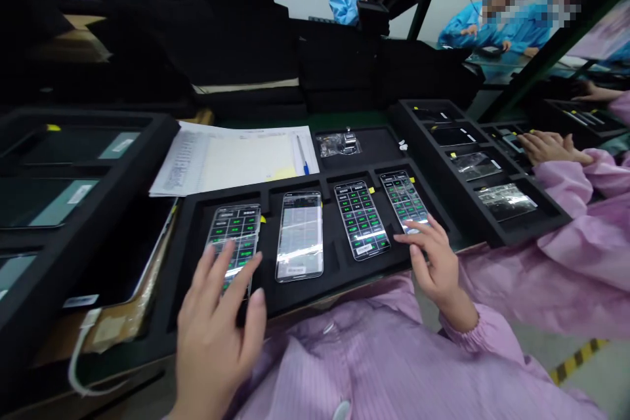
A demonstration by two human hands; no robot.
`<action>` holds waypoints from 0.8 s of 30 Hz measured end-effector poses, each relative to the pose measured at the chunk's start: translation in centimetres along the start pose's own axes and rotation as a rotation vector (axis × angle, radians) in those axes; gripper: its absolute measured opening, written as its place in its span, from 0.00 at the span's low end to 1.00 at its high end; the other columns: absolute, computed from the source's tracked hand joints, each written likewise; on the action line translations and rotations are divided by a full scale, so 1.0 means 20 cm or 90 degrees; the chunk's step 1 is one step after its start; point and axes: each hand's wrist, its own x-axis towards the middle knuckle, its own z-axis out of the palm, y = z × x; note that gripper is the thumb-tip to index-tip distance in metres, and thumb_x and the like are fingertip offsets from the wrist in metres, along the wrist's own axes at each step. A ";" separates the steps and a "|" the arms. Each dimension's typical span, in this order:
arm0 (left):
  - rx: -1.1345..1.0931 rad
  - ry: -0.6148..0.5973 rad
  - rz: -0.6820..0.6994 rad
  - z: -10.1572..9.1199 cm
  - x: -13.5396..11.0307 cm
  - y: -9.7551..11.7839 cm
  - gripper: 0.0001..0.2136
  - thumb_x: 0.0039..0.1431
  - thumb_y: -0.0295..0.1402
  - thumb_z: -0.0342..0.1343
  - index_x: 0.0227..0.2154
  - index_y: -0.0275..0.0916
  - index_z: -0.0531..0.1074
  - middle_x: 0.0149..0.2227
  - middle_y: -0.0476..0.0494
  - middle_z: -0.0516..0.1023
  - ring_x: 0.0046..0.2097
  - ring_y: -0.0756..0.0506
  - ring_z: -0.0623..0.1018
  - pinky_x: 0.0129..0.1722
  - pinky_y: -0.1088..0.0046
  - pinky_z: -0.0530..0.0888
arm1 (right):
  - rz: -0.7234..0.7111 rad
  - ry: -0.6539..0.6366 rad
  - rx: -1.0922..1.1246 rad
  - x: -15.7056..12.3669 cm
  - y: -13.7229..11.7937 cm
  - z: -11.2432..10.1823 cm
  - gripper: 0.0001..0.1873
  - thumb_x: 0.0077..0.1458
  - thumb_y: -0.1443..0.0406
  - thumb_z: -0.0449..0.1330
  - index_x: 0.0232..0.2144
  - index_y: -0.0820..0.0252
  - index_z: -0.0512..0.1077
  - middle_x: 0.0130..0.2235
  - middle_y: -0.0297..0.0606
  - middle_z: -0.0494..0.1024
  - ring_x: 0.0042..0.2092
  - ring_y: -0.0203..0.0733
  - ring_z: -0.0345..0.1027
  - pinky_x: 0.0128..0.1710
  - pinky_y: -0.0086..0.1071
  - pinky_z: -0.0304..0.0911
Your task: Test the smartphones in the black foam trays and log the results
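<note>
A black foam tray (pixel 339 279) in front of me holds several lit phones in slots. My left hand (pixel 216 328) lies open, fingers spread, with its fingertips on the screen of the leftmost phone (pixel 235 230). My right hand (pixel 433 262) is open too, its fingers resting on the lower part of the rightmost phone (pixel 402 197). Between them lie a phone with a pale screen (pixel 300 235) and one showing a green grid (pixel 361 218). Both my sleeves are pink.
Paper sheets (pixel 236 161) with a blue pen (pixel 302 154) lie behind the tray. Other black trays with phones stand at left (pixel 73 164) and right (pixel 482 170). A co-worker's hand (pixel 548 147) in a pink sleeve reaches in at right. People in blue sit beyond.
</note>
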 end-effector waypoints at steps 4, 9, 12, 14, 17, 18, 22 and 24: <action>-0.013 0.021 -0.024 -0.06 -0.08 -0.04 0.26 0.63 0.27 0.49 0.63 0.51 0.62 0.65 0.43 0.65 0.66 0.33 0.64 0.65 0.45 0.61 | -0.054 -0.067 0.014 -0.05 0.00 -0.01 0.16 0.60 0.70 0.51 0.46 0.55 0.74 0.43 0.39 0.82 0.55 0.49 0.73 0.63 0.55 0.57; -0.004 -0.033 0.027 -0.04 -0.06 -0.08 0.19 0.62 0.29 0.49 0.55 0.46 0.70 0.63 0.39 0.68 0.65 0.32 0.65 0.63 0.44 0.64 | -0.022 -0.167 0.025 -0.01 -0.02 0.04 0.16 0.64 0.66 0.48 0.49 0.55 0.72 0.45 0.39 0.81 0.58 0.49 0.70 0.66 0.57 0.51; 0.015 -0.122 0.068 -0.05 0.03 -0.08 0.17 0.64 0.33 0.47 0.53 0.43 0.72 0.65 0.36 0.65 0.67 0.31 0.62 0.61 0.43 0.66 | 0.017 -0.218 -0.020 0.07 -0.03 0.07 0.19 0.67 0.62 0.47 0.57 0.57 0.66 0.55 0.44 0.77 0.65 0.52 0.60 0.67 0.60 0.47; 0.033 -0.110 0.045 -0.10 0.07 -0.08 0.18 0.64 0.34 0.46 0.54 0.41 0.72 0.66 0.36 0.63 0.68 0.31 0.60 0.62 0.43 0.65 | 0.046 -0.178 -0.061 0.09 -0.01 0.05 0.23 0.67 0.60 0.46 0.61 0.58 0.61 0.60 0.48 0.71 0.68 0.54 0.53 0.66 0.63 0.45; 0.052 -0.033 -0.023 -0.17 0.06 -0.12 0.18 0.65 0.33 0.45 0.54 0.39 0.72 0.66 0.35 0.63 0.67 0.31 0.62 0.64 0.43 0.63 | 0.110 -0.053 -0.125 0.09 0.07 -0.01 0.22 0.68 0.60 0.45 0.58 0.60 0.65 0.58 0.50 0.73 0.67 0.56 0.56 0.66 0.64 0.44; 0.062 -0.034 -0.041 -0.19 0.04 -0.15 0.18 0.65 0.34 0.45 0.52 0.39 0.74 0.65 0.35 0.65 0.67 0.30 0.62 0.63 0.42 0.63 | 0.131 -0.026 -0.147 0.08 0.11 -0.04 0.20 0.68 0.60 0.44 0.54 0.60 0.68 0.55 0.49 0.75 0.64 0.56 0.60 0.65 0.64 0.44; 0.112 -0.130 -0.096 -0.14 -0.02 -0.26 0.20 0.66 0.40 0.43 0.50 0.40 0.77 0.65 0.33 0.64 0.69 0.26 0.57 0.61 0.36 0.63 | 0.159 -0.084 -0.174 0.07 0.26 -0.10 0.20 0.68 0.59 0.42 0.45 0.58 0.73 0.50 0.45 0.79 0.57 0.55 0.70 0.64 0.67 0.43; 0.147 -0.121 -0.150 -0.09 0.01 -0.26 0.22 0.66 0.41 0.43 0.54 0.38 0.75 0.67 0.31 0.59 0.70 0.23 0.51 0.62 0.31 0.58 | 0.174 -0.104 -0.184 0.09 0.28 -0.08 0.20 0.68 0.59 0.43 0.50 0.60 0.71 0.52 0.48 0.78 0.62 0.59 0.63 0.64 0.70 0.40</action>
